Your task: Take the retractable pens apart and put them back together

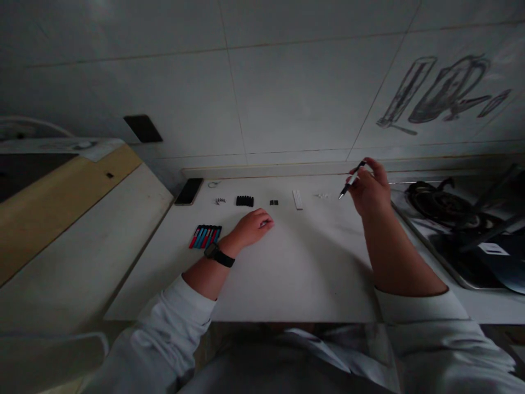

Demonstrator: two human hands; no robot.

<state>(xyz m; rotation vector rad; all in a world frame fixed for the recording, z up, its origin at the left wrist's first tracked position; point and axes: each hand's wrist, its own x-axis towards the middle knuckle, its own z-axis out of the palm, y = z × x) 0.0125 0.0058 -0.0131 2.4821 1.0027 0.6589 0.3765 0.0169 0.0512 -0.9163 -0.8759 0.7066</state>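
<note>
My right hand (369, 189) is raised above the white counter (303, 273) and pinches a pen (351, 180) with a black and white barrel, tip pointing down-left. My left hand (252, 227) rests on the counter with its fingers curled under, a black watch on the wrist; whether it holds anything is hidden. Just left of it lies a row of red and blue pen parts (205, 236). Along the back of the counter sit small springs (220, 201), a black ribbed block (245, 201), a tiny black piece (274, 202), a white strip (297, 199) and small white bits (322, 195).
A dark phone (189, 191) lies at the counter's back left. A gas hob (459, 219) with a black burner stands to the right. To the left is a lower surface with a wooden board (49, 208). A tiled wall rises behind.
</note>
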